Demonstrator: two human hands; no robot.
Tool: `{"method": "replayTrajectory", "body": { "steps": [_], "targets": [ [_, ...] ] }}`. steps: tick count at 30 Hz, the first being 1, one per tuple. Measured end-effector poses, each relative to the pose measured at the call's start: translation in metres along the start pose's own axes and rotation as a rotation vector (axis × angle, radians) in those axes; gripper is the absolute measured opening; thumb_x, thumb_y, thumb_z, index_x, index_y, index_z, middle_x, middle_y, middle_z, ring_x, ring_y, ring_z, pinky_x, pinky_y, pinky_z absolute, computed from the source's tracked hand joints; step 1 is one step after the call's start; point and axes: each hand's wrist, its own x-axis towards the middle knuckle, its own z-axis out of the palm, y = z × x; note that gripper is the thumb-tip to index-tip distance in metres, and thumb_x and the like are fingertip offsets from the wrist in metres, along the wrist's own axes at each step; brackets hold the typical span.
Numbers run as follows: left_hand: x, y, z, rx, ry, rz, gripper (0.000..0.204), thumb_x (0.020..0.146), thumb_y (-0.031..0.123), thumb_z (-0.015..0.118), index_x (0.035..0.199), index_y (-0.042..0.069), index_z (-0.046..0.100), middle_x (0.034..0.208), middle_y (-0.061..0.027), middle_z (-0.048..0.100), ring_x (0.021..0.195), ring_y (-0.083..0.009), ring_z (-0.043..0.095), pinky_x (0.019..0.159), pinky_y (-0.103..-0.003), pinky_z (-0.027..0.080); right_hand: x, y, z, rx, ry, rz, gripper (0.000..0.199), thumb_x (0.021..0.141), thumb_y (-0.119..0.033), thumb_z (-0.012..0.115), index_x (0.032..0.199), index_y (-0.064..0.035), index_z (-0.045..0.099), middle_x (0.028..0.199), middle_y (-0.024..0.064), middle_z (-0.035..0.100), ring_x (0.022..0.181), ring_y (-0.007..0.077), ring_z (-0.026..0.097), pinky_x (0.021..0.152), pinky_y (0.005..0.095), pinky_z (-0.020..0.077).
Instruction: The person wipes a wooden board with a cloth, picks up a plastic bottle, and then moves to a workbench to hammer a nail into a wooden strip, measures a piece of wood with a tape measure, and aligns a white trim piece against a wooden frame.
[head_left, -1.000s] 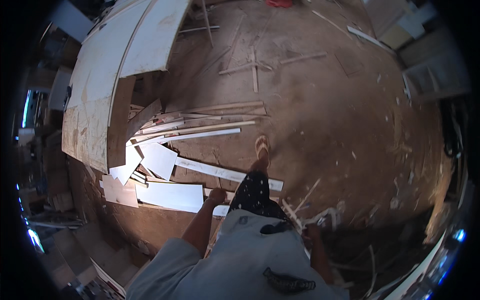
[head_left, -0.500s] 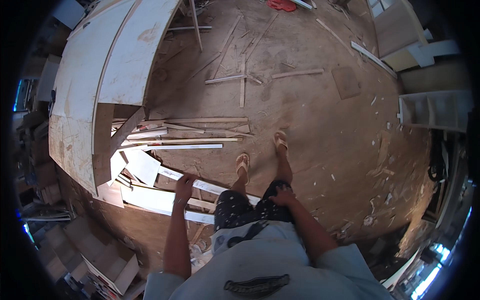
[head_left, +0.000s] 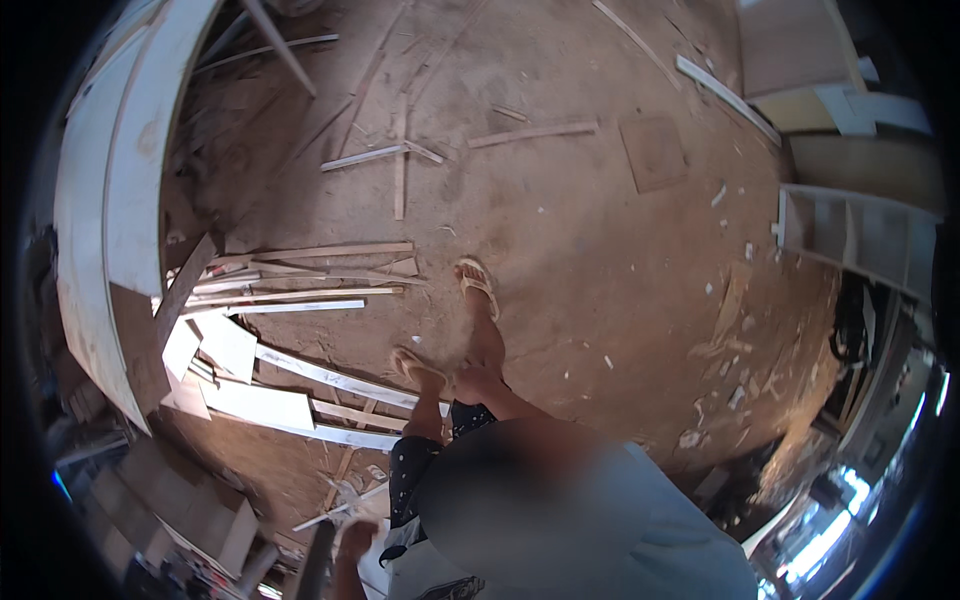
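Observation:
My left hand (head_left: 357,541) hangs low beside my left hip, close to a dark, narrow upright piece (head_left: 318,560). Whether it grips anything does not show. In front of my right knee is my right hand (head_left: 475,384), its fingers hard to make out against the leg. Long white boards (head_left: 340,379) lie on the floor to my left, nearest my left foot. Beside them are a broad white panel (head_left: 262,404) and several thin wooden strips (head_left: 300,295). A blurred patch covers part of my shirt.
A large pale wooden panel structure (head_left: 135,190) stands at the left. Loose strips (head_left: 400,180) lie crossed on the brown floor (head_left: 560,240) ahead. At the right are a shelved cabinet (head_left: 850,230), a flat brown board (head_left: 652,153) and scattered scraps. Open boxes (head_left: 205,510) sit lower left.
My left hand has drawn back from over the white boards to beside my hip. My right arm now reaches across to the leg. My feet have shifted, and the view has moved right.

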Motion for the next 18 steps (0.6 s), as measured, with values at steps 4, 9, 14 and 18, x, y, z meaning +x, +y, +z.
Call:
{"method": "replayTrajectory", "body": {
  "steps": [4,9,14,18],
  "targets": [
    [0.117,0.26,-0.194,-0.485,0.422,-0.106,0.026,0.101,0.021,0.054,0.114,0.001,0.063,0.108,-0.0137,0.067,0.1,-0.0226,0.065,0.09,-0.035,0.05,-0.054,0.02,-0.025,0.009,0.028,-0.221,0.036,0.091,-0.033,0.052,0.103,-0.0047,0.072,0.111,0.0193,0.069,0.11,0.0349,0.063,0.093,0.047,0.0487],
    [0.081,0.363,-0.262,-0.722,0.576,0.146,0.023,0.1,0.017,0.057,0.115,0.001,0.063,0.112,-0.0087,0.069,0.107,-0.0195,0.065,0.094,-0.033,0.049,-0.127,-0.014,-0.106,0.333,-0.222,-0.17,0.038,0.091,-0.036,0.056,0.087,-0.0018,0.072,0.091,0.0219,0.07,0.089,0.0382,0.068,0.083,0.0434,0.0521],
    [0.076,0.266,-0.169,-0.774,0.646,-0.031,0.02,0.099,0.013,0.056,0.111,0.001,0.065,0.106,-0.0088,0.072,0.099,-0.0167,0.067,0.088,-0.031,0.051,-0.063,0.017,0.006,-0.08,0.052,-0.084,0.035,0.091,-0.033,0.055,0.104,-0.0045,0.07,0.109,0.0203,0.068,0.101,0.0352,0.065,0.088,0.0432,0.0512],
    [0.049,0.054,0.059,-0.541,0.724,-0.256,0.03,0.09,0.015,0.063,0.115,0.0,0.063,0.096,-0.0089,0.072,0.089,-0.0179,0.067,0.083,-0.032,0.053,-0.052,-0.021,0.053,-0.507,0.18,-0.053,0.041,0.091,-0.033,0.055,0.121,-0.0079,0.065,0.137,0.0158,0.056,0.128,0.0339,0.049,0.1,0.0464,0.0442]
  ]
}}
